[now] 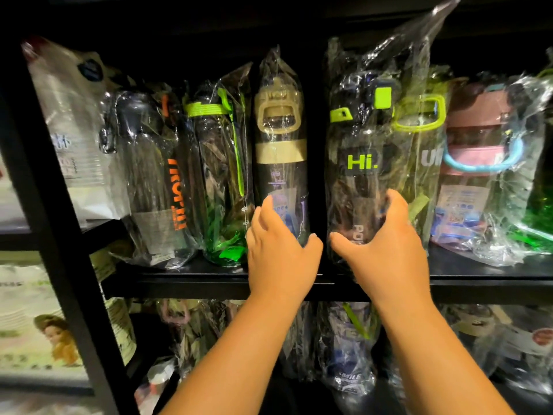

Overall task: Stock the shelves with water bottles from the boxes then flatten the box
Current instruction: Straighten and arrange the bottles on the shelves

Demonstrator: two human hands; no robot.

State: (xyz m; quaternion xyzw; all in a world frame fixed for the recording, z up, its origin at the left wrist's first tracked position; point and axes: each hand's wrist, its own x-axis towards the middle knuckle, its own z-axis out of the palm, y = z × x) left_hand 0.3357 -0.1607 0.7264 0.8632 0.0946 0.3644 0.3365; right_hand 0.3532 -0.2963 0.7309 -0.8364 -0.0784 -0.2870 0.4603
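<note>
Well into stocking, at a guess: on the shelf board (194, 280) already a full row, from the orange-lettered bottle (155, 175) and the green-strapped bottle (218, 175) on the left to the green-handled bottle (422, 151) and the pink-lidded bottle (478, 163) on the right; more wrapped bottles (347, 354) on the tier below. Left hand (278, 253) cupped round the foot of the tan-capped bottle (279, 151), thumb on one side, fingers on the other; right hand (386, 247) clamped on the lower part of the "Hi." bottle (359, 145), just beside it; both bottles upright at the front edge of the board. Hands apart, a dark gap between the two bottles. No box in view (so remaining stock unknowable, flattening likely yet to do). Little free room: neighbours touching or nearly so on either side; crinkled wrap reaching up toward the shelf above; black upright post (59, 235) well off to the left; open only toward the front, over the board's lip.
</note>
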